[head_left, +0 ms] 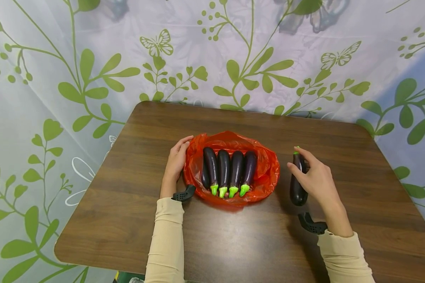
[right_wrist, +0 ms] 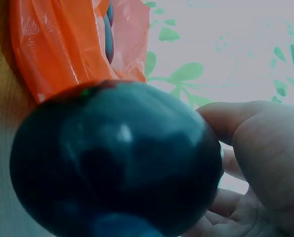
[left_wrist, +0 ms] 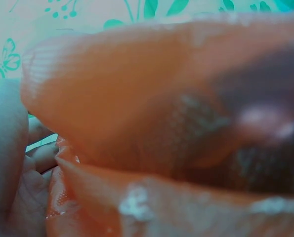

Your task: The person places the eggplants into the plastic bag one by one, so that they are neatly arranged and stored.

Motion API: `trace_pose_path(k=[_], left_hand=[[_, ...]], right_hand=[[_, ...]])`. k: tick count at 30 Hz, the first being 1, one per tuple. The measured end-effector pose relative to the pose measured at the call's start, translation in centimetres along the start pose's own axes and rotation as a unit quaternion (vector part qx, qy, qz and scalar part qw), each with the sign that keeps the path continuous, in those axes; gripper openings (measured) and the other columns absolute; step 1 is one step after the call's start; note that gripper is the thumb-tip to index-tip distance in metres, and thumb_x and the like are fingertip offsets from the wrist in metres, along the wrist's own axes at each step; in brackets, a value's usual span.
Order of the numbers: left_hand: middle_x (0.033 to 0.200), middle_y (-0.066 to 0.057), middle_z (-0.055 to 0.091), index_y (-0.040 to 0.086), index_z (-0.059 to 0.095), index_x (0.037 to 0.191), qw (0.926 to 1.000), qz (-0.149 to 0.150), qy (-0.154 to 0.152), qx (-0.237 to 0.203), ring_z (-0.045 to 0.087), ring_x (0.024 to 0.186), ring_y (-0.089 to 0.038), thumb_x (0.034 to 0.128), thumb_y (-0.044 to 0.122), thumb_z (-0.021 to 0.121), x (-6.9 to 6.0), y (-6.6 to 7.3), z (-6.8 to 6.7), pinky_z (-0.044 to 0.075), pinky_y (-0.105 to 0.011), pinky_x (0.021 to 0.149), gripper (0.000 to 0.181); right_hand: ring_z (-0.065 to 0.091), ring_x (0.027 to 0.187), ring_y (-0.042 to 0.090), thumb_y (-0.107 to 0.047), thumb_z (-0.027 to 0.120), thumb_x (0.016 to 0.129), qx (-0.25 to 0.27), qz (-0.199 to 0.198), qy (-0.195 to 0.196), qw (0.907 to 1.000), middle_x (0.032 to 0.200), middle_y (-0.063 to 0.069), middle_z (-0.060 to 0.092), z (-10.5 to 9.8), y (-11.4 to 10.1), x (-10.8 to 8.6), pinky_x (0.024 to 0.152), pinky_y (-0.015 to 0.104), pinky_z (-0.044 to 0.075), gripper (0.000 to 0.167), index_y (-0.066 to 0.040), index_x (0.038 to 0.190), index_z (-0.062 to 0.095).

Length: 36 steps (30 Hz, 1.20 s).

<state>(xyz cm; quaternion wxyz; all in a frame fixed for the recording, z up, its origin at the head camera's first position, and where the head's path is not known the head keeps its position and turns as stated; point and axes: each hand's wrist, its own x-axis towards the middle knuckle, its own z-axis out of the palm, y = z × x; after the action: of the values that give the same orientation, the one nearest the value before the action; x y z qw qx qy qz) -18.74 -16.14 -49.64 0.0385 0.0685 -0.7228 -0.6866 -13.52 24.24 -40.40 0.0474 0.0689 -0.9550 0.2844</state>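
Note:
A red plastic bag (head_left: 268, 153) lies spread open on the table with several dark purple eggplants (head_left: 237, 169) in it, side by side, green stem ends toward me. At the bag's left rim rests my left hand (head_left: 176, 160), fingers extended along its outer side; the left wrist view shows the film hiding part of the fingers. To the right of the bag, my right hand (head_left: 316, 177) holds another eggplant (head_left: 298, 192) near its green stem end, between thumb and fingers. In the right wrist view, the rounded end of this eggplant (right_wrist: 122, 158) covers much of the hand.
The brown wooden table (head_left: 241, 243) has its far edge near a patterned curtain (head_left: 198, 51) with green leaves and butterflies. Black wrist mounts (head_left: 313, 226) sit at both wrists. Something green and yellow shows under the table's front left edge.

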Motion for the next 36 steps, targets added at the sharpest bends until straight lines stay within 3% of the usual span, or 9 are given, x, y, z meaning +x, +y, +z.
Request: trace_pose_path(k=[9, 22, 31, 36], left_hand=[[0.143, -0.003, 0.061, 0.024, 0.063, 0.141, 1.0, -0.003, -0.003, 0.001, 0.057, 0.128, -0.025, 0.1076, 0.038, 0.045, -0.1, 0.1, -0.1, 0.044, -0.048, 0.114, 0.041], [0.144, -0.004, 0.06, 0.02, 0.06, 0.144, 0.9999, -0.005, -0.008, -0.006, 0.057, 0.128, -0.026, 0.1081, 0.038, 0.045, -0.4, 0.4, 0.0, 0.044, -0.049, 0.113, 0.043], [0.143, -0.004, 0.06, 0.019, 0.059, 0.145, 0.9999, -0.009, -0.011, -0.008, 0.057, 0.127, -0.026, 0.1083, 0.038, 0.044, -0.3, 0.4, 0.0, 0.045, -0.049, 0.113, 0.044], [0.143, -0.004, 0.06, 0.02, 0.06, 0.144, 0.9998, -0.011, -0.013, -0.007, 0.057, 0.127, -0.026, 0.1081, 0.038, 0.044, -0.3, 0.4, -0.1, 0.045, -0.049, 0.112, 0.044]], right_hand=[[0.064, 0.105, 0.05, -0.028, 0.065, 0.101, 0.01, -0.015, -0.002, 0.9998, 0.138, 0.033, 0.057, 0.3, -0.6, 0.3, 0.072, 0.06, 0.06, 0.061, -0.011, 0.156, 0.044], [0.068, 0.107, 0.05, -0.025, 0.066, 0.101, 0.053, -0.038, -0.027, 0.9975, 0.142, 0.029, 0.056, 1.2, -1.3, 0.8, 0.074, 0.057, 0.062, 0.061, -0.012, 0.156, 0.042], [0.062, 0.121, 0.052, -0.031, 0.066, 0.101, 0.077, -0.036, -0.042, 0.9955, 0.146, 0.032, 0.053, 1.4, -2.3, 1.1, 0.087, 0.061, 0.056, 0.072, -0.008, 0.159, 0.031], [0.064, 0.12, 0.047, -0.035, 0.065, 0.102, 0.073, -0.031, -0.054, 0.9954, 0.142, 0.027, 0.059, 1.7, -2.7, 1.3, 0.092, 0.062, 0.056, 0.067, -0.002, 0.153, 0.037]])
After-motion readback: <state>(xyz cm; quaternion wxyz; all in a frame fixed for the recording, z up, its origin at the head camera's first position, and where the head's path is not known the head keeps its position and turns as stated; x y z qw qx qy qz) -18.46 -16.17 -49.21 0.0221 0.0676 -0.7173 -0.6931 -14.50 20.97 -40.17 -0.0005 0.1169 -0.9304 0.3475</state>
